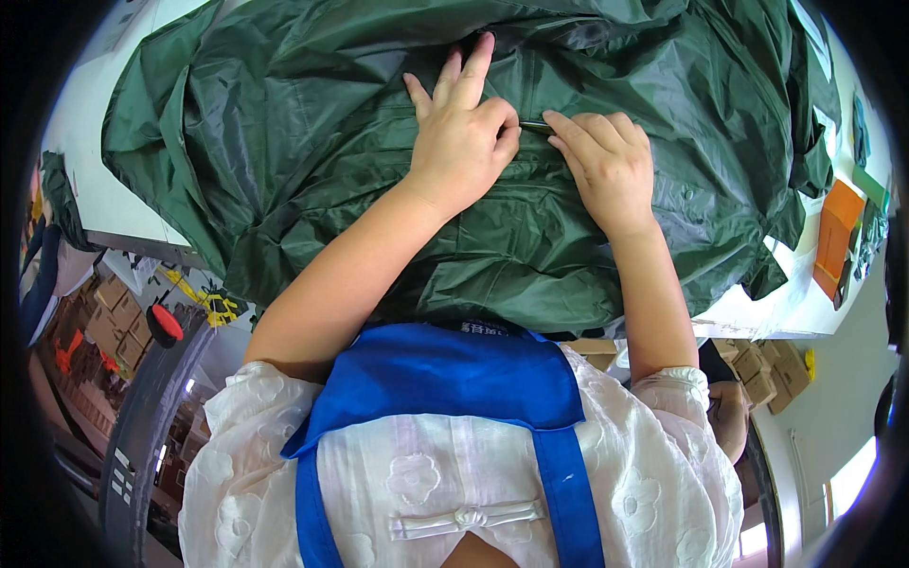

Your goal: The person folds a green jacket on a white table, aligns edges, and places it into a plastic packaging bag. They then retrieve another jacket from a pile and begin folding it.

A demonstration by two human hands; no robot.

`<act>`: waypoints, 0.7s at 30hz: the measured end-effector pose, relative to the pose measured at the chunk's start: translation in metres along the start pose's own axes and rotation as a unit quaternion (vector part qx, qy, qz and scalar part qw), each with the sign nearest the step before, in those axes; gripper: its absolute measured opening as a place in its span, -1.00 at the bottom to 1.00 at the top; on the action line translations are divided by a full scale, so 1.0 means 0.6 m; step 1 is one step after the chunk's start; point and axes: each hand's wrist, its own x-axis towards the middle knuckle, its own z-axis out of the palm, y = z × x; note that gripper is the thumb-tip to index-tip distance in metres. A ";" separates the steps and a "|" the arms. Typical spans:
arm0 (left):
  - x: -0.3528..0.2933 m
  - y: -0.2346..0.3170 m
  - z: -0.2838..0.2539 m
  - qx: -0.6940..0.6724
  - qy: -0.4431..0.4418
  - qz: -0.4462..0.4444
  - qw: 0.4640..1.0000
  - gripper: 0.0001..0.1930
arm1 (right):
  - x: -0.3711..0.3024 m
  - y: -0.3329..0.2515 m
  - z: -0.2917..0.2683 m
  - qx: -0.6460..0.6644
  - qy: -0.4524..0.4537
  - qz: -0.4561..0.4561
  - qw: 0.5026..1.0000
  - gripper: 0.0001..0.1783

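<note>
Dark green, shiny thin fabric [341,123], with seams and folds like a garment, lies bunched across the table under both hands. My left hand [464,142] rests on it, thumb and forefinger pinched together and the other fingers stretched over the cloth. What sits in that pinch, if anything, is hidden. Just to its right, my right hand [606,170] grips a slim dark metal tool [534,124] that points toward the left hand's pinch. Most of the tool is covered by the fingers, so its kind does not show.
The white table [90,194] shows around the fabric. At its right lie an orange flat piece [837,227] and green scraps [869,241]. Beyond the left edge are cardboard boxes [118,312], yellow straps [218,301], a red-topped round thing [165,324] and part of another person [71,270].
</note>
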 end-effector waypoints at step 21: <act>-0.077 -0.374 -0.467 -0.123 0.270 -0.369 0.881 -0.42 | 0.057 0.541 -0.216 -0.049 0.127 0.286 0.948 -0.64</act>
